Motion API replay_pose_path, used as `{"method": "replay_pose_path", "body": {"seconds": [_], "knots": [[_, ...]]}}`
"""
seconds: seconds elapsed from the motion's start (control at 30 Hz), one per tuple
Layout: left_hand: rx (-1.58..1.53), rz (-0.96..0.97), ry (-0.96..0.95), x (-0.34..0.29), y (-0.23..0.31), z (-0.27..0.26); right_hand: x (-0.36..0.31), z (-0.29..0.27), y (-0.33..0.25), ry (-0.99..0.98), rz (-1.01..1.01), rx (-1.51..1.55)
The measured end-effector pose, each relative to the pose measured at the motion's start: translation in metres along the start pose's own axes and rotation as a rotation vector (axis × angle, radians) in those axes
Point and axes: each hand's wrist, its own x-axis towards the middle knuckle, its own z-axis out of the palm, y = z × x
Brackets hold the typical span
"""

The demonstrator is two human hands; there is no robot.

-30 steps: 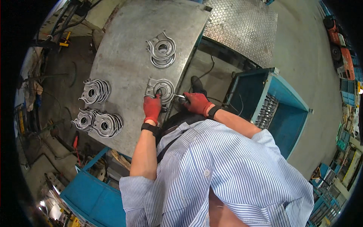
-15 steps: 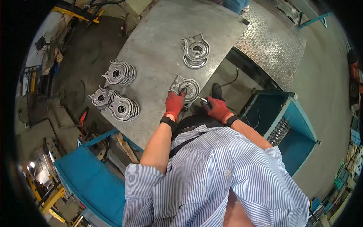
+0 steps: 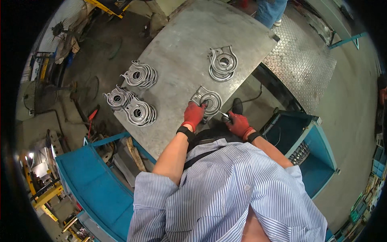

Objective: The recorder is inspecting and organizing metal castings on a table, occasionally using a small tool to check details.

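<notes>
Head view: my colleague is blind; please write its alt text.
A red-gloved left hand rests on a round metal part near the edge of a table; a slim tool in the right hand's grip points at the part's rim. Piles of similar parts lie beyond and left.

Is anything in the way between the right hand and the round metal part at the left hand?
Nothing visible except the slim tool in the right hand, pointing at the near rim of the round metal part. The left hand overlaps the part's lower-left side, clear of that gap.
</notes>
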Motion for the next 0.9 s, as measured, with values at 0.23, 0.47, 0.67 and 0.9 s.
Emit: {"method": "replay_pose_path", "body": {"seconds": [0.23,0.47,0.67,0.9], "knots": [[-0.003,-0.019,-0.033,0.001,-0.002,-0.012,0.002,-0.015,-0.006,0.035,0.005,0.065],[0.087,0.043,-0.055,-0.031,-0.078,-0.051,0.001,-0.036,-0.005,0.020,0.003,0.006],[0.096,-0.152,-0.013,-0.091,-0.172,-0.101,-0.001,-0.026,0.008,0.013,-0.020,0.033],[-0.006,-0.377,0.331,-0.066,-0.283,-0.140,0.001,-0.030,0.006,-0.107,0.056,0.014]]}}
